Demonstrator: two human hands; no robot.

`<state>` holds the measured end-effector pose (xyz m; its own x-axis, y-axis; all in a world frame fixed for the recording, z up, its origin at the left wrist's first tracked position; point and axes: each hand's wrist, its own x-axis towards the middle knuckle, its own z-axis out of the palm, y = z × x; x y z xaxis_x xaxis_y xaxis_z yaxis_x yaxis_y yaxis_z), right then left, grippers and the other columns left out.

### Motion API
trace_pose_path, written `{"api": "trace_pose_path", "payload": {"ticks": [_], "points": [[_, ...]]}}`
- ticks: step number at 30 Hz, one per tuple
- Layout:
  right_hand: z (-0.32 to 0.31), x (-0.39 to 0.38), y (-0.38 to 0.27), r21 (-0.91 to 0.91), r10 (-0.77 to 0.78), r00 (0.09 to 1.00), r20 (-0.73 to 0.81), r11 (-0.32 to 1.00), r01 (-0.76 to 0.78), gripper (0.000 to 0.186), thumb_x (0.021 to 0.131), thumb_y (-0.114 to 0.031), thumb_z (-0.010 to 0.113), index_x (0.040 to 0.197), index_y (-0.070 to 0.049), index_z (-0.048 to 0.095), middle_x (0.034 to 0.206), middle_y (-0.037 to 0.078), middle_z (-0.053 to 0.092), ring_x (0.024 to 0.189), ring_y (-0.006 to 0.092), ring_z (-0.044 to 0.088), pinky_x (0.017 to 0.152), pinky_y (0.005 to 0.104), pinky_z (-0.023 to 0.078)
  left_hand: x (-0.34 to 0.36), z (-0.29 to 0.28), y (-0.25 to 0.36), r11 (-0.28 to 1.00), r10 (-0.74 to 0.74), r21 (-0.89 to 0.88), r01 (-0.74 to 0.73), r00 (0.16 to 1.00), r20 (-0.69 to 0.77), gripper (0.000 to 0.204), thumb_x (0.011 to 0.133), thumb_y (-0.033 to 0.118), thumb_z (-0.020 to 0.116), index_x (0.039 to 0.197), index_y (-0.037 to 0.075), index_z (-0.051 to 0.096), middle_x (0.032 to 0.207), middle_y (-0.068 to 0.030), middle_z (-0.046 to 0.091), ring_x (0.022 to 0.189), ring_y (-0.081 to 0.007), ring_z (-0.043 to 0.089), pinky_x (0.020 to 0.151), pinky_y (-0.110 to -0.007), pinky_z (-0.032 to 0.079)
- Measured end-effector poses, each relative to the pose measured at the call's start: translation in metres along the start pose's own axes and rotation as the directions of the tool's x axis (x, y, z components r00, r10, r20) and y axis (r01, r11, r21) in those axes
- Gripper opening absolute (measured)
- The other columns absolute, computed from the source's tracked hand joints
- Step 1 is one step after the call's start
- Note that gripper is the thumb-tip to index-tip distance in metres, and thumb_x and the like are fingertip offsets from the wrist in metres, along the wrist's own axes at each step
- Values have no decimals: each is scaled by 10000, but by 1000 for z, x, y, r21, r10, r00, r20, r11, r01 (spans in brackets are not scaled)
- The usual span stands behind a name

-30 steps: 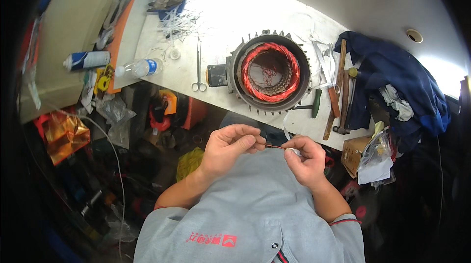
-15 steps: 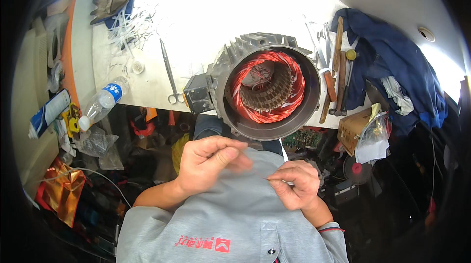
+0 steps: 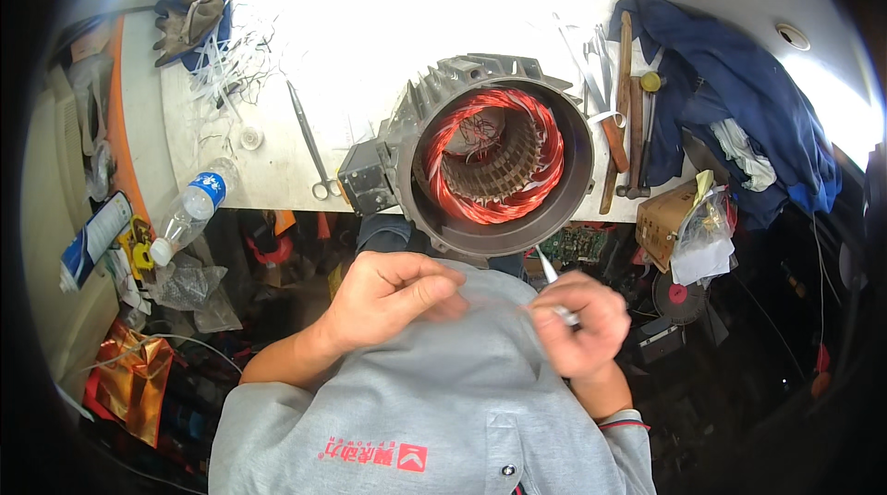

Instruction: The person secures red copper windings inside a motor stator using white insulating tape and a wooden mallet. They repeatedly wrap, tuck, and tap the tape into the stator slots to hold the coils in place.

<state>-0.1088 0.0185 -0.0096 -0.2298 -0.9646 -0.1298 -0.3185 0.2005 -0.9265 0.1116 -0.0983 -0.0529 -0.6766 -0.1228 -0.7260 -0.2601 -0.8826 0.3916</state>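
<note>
White strip (image 3: 548, 268) trails from our right hand (image 3: 584, 324), its blurred fingers pinched around it. Our left hand (image 3: 390, 301) curls loosely, fingertips blurred; we cannot tell whether they hold anything. Beyond both, the motor housing (image 3: 577, 162) with red windings (image 3: 494, 211) overlaps the table's (image 3: 323, 61) near edge, scissors (image 3: 309, 137) leftward.

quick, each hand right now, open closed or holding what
Left hand: loosely curled, partly blurred; cannot tell whether it holds anything.
Right hand: closed on a white strip, blurred.
</note>
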Motion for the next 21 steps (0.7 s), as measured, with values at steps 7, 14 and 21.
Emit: {"api": "trace_pose_path", "payload": {"ticks": [7,14,21], "points": [[-21,11,7,105,563,804,-190,826,-554,152,899,-91,718,852,42,659,688,9,634,627,39,515,566,218,424,0,-14,-3,991,135,25,-134,990,-40,255,1020,166,599,1119,-57,674,922,-115,737,843,-157,708,758,-282,574],[-10,29,24,37,608,781,-143,792,-610,167,900,-101,706,865,59,674,661,-13,604,607,36,484,545,228,413,1,-14,-9,982,169,101,-160,982,-88,239,1022,164,595,1100,-45,683,910,-87,735,862,-125,692,763,-264,555],[-4,21,25,-234,200,975,-92,948,-217,83,859,-22,715,902,27,663,767,139,690,625,218,678,588,298,526,1,-13,-6,983,163,99,-152,979,-121,218,1012,144,594,1064,-45,688,861,-103,735,797,-134,685,714,-260,543]]}}
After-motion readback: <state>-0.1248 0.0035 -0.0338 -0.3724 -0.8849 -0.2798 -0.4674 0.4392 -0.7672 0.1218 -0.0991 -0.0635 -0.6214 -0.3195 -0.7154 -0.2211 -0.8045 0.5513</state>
